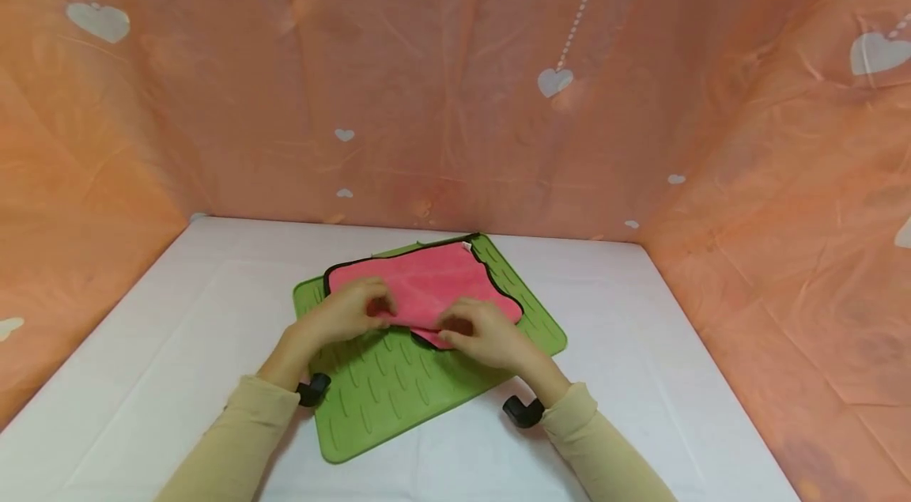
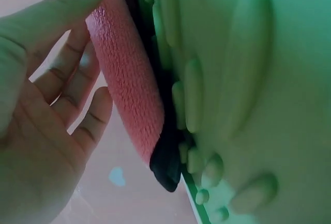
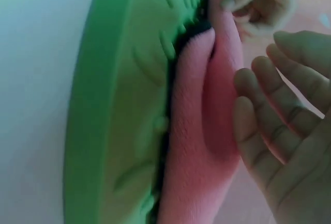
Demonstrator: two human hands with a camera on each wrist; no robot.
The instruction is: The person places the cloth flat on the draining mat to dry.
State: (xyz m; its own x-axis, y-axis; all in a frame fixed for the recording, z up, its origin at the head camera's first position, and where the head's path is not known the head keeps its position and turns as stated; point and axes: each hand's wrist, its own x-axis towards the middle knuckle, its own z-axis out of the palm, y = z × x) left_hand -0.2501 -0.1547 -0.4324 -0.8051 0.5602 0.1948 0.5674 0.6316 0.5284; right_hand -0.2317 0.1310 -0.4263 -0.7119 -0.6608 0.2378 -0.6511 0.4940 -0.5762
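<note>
A pink cloth [image 1: 427, 281] with black trim and a small white tag lies folded on a green mat [image 1: 391, 391] with raised ridges. A smaller flap shows below its near edge. My left hand [image 1: 353, 310] pinches that near edge lightly, its thumb [image 2: 85, 1] lying on the fluffy roll of the fold. Beside the flap, my right hand [image 1: 487, 334] is at the cloth, fingers loosely spread. From the right wrist, the fingertips [image 3: 243, 110] of this hand come up against the cloth's side, with nothing gripped between them. Two layers of the fold part there.
A white-covered table [image 1: 178, 344] carries the mat, which sits at an angle. Orange curtains [image 1: 427, 91] with pale hearts stand behind and on both sides. Black wrist mounts [image 1: 523, 411] hang under both wrists, the right one over the white cover.
</note>
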